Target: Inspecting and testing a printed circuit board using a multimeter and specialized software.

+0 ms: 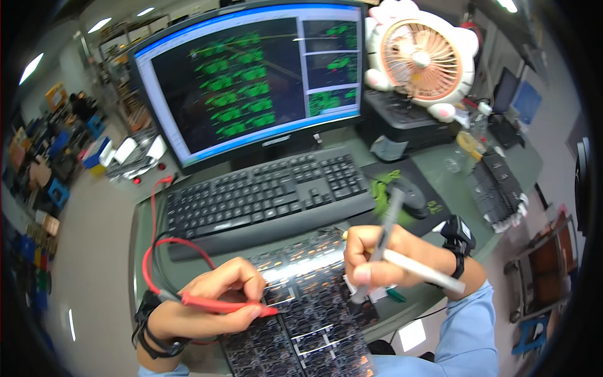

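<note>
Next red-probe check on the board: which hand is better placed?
Probably the left hand: it holds the red probe, tip over the board. The right hand is occupied by a grey pen and white stick.

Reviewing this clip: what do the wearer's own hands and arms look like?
The left hand and right hand are ungloved. Each wrist wears a black strap; the right one carries a boxy black unit. Light blue sleeves end short of the wrists.
</note>
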`<state>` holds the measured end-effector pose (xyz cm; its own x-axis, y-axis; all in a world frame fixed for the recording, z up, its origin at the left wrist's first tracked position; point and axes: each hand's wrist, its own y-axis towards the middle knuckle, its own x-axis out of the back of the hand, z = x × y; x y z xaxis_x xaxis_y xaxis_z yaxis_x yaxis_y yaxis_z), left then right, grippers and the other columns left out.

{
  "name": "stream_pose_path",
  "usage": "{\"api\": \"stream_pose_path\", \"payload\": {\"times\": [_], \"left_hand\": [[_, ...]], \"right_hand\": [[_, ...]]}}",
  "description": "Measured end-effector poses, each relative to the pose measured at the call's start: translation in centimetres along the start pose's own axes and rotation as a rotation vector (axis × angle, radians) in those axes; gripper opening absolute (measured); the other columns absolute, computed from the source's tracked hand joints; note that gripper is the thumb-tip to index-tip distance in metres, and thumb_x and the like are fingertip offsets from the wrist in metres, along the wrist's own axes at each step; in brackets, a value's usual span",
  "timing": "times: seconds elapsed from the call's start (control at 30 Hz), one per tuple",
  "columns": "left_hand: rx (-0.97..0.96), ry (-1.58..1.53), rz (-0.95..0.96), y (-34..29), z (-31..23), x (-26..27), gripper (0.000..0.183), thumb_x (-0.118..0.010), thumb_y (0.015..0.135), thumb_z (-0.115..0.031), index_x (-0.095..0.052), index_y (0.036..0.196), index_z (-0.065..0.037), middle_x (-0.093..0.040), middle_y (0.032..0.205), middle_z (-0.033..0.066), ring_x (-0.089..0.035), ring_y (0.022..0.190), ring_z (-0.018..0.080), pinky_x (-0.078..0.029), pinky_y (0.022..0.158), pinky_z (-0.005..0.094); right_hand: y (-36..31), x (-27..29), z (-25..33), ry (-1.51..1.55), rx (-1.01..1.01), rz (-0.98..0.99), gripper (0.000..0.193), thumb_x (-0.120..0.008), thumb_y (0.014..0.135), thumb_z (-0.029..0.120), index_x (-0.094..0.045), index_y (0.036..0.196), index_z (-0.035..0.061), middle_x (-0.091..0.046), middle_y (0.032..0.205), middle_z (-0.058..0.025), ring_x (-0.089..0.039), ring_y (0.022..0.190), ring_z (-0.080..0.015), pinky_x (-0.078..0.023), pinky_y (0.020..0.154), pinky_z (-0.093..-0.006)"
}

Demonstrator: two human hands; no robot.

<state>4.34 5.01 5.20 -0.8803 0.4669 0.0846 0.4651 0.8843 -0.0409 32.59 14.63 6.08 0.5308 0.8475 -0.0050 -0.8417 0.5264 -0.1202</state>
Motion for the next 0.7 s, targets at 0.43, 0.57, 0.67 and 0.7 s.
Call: {"api": "stream_pose_path", "payload": {"times": [0.43,0.57,0.67,0.7], "left_hand": [[-0.023,-0.057,-0.066,-0.4,-0.3,-0.3,0.024,-0.064,0.080,0.002,-0.044,0.090,-0.006,-0.052,0.091,0.0073,-0.051,0.081,0.0110,-0.045,0.073,0.0277],[-0.033,-0.011,-0.031,-0.7,-0.3,-0.2,0.022,-0.062,0.082,0.002,-0.045,0.093,-0.006,-0.051,0.093,0.0056,-0.049,0.084,0.0091,-0.045,0.074,0.0276],[-0.027,0.013,0.021,-0.3,-0.1,0.0,0.020,-0.061,0.084,0.001,-0.046,0.095,-0.006,-0.050,0.096,0.0047,-0.049,0.086,0.0083,-0.043,0.076,0.0261],[-0.005,-0.028,0.022,-0.3,0.1,0.0,0.020,-0.061,0.084,0.001,-0.046,0.095,-0.006,-0.050,0.096,0.0045,-0.049,0.085,0.0081,-0.043,0.076,0.0261]], "right_hand": [[-1.5,7.7,-4.0,-1.152,0.049,-0.510,0.039,-0.059,0.087,0.047,-0.060,0.084,0.0083,-0.061,0.067,-0.0161,-0.063,0.068,-0.0366,-0.048,0.062,-0.0442],[-3.0,12.6,-6.7,-1.088,0.239,-0.896,0.023,-0.067,0.084,0.027,-0.060,0.096,0.0087,-0.063,0.094,-0.0113,-0.062,0.084,-0.0315,-0.049,0.071,-0.0395],[-4.1,14.3,-9.6,-1.204,0.282,-0.791,0.038,-0.073,0.076,0.027,-0.058,0.107,0.0104,-0.057,0.125,-0.0086,-0.056,0.106,-0.0314,-0.046,0.087,-0.0389],[-4.1,14.4,-10.5,-1.205,0.258,-0.771,0.048,-0.076,0.072,0.027,-0.056,0.113,0.0110,-0.052,0.134,-0.0085,-0.054,0.109,-0.0316,-0.044,0.092,-0.0388]]}}
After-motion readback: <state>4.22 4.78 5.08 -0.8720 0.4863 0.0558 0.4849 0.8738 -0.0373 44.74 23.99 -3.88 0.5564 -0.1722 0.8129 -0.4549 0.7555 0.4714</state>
